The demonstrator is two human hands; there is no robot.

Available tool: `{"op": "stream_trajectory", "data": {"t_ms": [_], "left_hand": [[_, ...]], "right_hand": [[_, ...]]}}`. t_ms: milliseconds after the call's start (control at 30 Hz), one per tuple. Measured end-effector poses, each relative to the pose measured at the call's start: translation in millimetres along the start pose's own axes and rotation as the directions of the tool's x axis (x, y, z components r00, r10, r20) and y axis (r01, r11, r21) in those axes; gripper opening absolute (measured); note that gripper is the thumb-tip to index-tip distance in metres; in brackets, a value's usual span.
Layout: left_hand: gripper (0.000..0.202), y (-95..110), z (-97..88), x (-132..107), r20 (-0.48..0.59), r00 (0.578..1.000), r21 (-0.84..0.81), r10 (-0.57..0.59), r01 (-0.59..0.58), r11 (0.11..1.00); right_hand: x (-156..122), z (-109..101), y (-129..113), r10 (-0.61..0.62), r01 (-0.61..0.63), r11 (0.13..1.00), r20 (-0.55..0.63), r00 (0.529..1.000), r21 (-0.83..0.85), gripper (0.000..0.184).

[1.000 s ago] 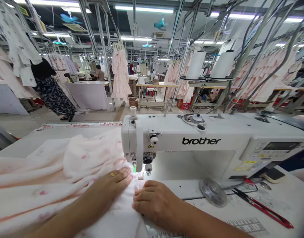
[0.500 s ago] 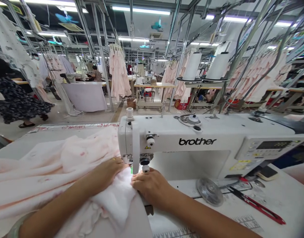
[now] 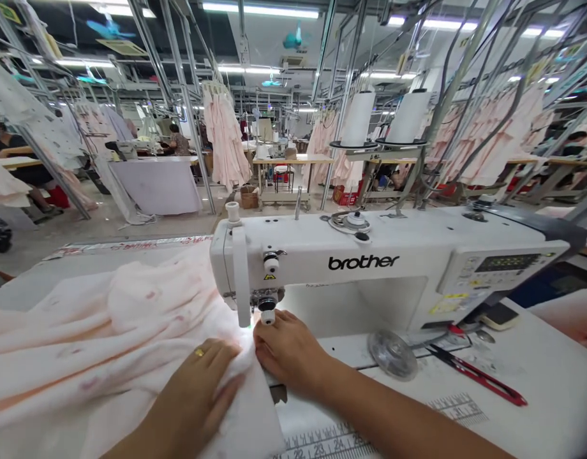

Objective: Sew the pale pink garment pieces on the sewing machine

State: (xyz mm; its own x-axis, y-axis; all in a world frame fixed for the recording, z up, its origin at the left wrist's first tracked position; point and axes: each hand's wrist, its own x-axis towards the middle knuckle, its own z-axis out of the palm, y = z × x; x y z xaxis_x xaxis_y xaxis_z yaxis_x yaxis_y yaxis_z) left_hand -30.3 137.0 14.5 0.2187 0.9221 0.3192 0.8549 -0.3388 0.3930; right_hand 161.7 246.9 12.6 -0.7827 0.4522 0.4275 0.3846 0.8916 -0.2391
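Pink fabric (image 3: 145, 312) could pucker if our left fingers (image 3: 218, 357), flat on it, outpull our right fingers (image 3: 268, 339), curled at its edge, grip unclear.

My tabletop (image 3: 554, 360) was pale, with a strip of red-printed tape (image 3: 126, 245) along its far edge, toward the far left corner. Over its left side I had pink-and-white fabric (image 3: 145, 299) lying in loose folds. The white sewing machine (image 3: 312, 255) stood from the middle toward the right edge. Nearer me lay a clear round disc (image 3: 393, 354), then red-handled snips (image 3: 466, 366), slanting toward the near right corner. Ruler markings (image 3: 339, 440) showed toward my near edge.
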Motion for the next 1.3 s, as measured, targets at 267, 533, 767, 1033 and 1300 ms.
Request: {"op": "stream_trajectory", "data": {"t_ms": [267,533,767,1033,1300], "left_hand": [[0.039,-26,-29.9,24,0.176,0.964,-0.322,-0.201,0.249,0.913],[0.042,-5,-31.6,42,0.232,0.929,-0.178,-0.287,0.331,0.927],[0.033,-1,3.4,25,-0.008,0.968,-0.007,-0.249,0.249,0.969],[0.016,-8,11.6,18,-0.083,0.992,0.110,-0.095,0.104,0.988],[0.027,-6,5.1,15,-0.033,0.973,0.198,0.229,-0.218,0.956]], "right_hand": [[8,9,0,-0.167,0.174,0.976,0.059,0.984,-0.128,0.005],[6,-7,9,-0.455,0.483,0.852,0.171,0.874,-0.201,0.020],[-4,-27,16,-0.352,0.355,0.935,0.183,0.918,0.017,0.014],[-7,-31,12,-0.363,0.360,0.931,0.226,0.904,0.058,0.018],[-7,-32,11,-0.339,0.328,0.941,0.230,0.912,0.084,0.017]]}}
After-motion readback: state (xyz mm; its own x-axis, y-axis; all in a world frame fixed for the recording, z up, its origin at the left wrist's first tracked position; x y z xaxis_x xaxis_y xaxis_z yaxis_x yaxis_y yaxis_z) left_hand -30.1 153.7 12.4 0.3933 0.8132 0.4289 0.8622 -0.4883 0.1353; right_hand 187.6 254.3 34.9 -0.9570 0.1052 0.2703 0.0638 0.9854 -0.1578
